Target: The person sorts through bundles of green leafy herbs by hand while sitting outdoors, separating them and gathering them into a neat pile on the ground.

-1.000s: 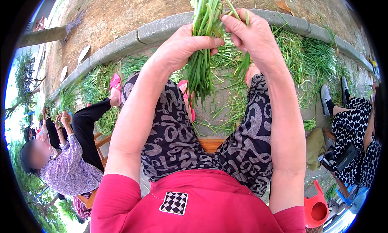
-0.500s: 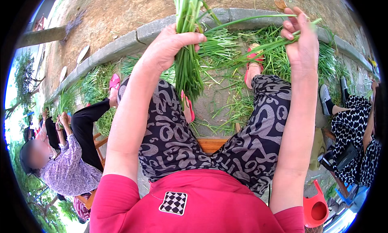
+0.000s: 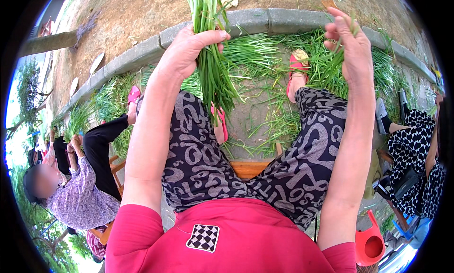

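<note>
My left hand [image 3: 187, 50] is closed around a bunch of green chives [image 3: 215, 76], held upright above my left knee. Its pale stalk ends stick up past the thumb, and the long green leaves hang below. Off to the right, over the heap at my right foot, is my right hand [image 3: 353, 50], raised with bent fingers. A few loose chive leaves [image 3: 337, 62] show between its fingers and palm; they are partly blurred and hidden. Past my knees, pale-ended chives [image 3: 255, 47] lie spread along the kerb.
A stone kerb [image 3: 246, 21] curves across, with bare soil beyond it. Cut leaves litter the paving around my red shoes [image 3: 298, 65]. Under me is a wooden seat [image 3: 249, 169]. One person [image 3: 82, 197] sits at left handling greens, another [image 3: 414, 169] at right. A red plastic container [image 3: 370, 244] stands at lower right.
My left hand and the bunch have shifted slightly left. The long leaf that stretched from near the bunch to my right hand no longer spans the gap. The right hand has turned slightly.
</note>
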`<state>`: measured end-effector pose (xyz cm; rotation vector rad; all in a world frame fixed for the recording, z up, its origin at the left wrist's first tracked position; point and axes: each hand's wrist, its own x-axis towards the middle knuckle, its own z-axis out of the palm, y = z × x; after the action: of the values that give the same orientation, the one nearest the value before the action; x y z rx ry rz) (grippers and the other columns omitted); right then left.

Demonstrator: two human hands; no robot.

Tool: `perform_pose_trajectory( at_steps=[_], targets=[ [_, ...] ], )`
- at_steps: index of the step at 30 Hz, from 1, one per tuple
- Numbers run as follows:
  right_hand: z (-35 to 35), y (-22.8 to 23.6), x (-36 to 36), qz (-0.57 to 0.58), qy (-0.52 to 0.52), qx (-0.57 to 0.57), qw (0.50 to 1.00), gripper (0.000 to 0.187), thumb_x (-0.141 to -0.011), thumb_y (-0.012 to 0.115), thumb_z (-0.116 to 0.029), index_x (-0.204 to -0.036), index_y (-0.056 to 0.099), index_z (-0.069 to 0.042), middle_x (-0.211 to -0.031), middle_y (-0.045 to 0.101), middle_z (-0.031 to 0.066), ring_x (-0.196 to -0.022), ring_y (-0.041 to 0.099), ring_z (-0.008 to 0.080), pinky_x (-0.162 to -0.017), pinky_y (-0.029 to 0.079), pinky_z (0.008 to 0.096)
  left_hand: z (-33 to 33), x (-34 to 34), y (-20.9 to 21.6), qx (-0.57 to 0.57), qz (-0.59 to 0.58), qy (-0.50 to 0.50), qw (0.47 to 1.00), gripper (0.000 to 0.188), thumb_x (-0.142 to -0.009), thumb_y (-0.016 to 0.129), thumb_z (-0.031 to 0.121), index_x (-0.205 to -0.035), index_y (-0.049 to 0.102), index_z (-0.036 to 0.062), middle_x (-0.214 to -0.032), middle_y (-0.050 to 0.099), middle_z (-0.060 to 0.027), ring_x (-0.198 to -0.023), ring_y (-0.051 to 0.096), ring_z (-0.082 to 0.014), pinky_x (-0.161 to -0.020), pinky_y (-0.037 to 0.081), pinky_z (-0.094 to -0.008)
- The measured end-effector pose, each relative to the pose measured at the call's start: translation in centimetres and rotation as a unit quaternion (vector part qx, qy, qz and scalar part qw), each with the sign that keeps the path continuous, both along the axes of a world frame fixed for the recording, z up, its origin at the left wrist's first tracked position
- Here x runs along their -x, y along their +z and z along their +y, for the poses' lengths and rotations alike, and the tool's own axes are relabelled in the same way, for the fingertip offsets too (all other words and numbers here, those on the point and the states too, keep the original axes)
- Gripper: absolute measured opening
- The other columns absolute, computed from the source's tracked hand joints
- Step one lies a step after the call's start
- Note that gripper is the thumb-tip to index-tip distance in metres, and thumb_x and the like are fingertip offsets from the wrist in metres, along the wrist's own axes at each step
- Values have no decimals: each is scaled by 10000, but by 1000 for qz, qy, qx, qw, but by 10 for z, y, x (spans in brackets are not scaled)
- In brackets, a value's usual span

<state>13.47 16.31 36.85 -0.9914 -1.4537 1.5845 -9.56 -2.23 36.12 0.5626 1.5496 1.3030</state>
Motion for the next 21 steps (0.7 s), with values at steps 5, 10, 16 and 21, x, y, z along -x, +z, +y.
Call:
perform_pose_trajectory(
  at_steps=[5,10,16,21],
  targets=[
    [-10,14,2,117,192,85,971,336,-907,583,-272,-1151,589,-41,-663,420,-74,-513,383,-1,-402,245,147,4,-3,5,-1,4,-20,1000,228,-772,693,155,-912,605,-2,-734,598,-43,-669,568,-118,-607,452,-246],
    [-16,6,15,-60,186,-6,981,217,-913,567,-228,-1049,642,-76,-695,520,-55,-528,425,-2,-440,308,150,7,-8,2,0,-4,-25,1000,234,-764,701,144,-924,602,5,-744,601,-41,-672,567,-113,-615,452,-245],
    [-38,10,33,-28,248,-21,968,147,-864,602,-146,-969,656,-58,-728,562,-43,-607,470,17,-538,366,180,13,-18,-1,4,-18,-40,999,241,-750,715,134,-933,599,26,-767,598,-32,-682,561,-101,-631,442,-235],
    [-53,17,49,-20,228,-20,973,173,-803,676,-167,-904,651,-29,-795,616,-2,-739,528,58,-656,423,220,19,-28,6,1,-11,-63,998,243,-740,721,116,-935,598,39,-758,580,-12,-681,547,-98,-632,432,-235]
  ],
)
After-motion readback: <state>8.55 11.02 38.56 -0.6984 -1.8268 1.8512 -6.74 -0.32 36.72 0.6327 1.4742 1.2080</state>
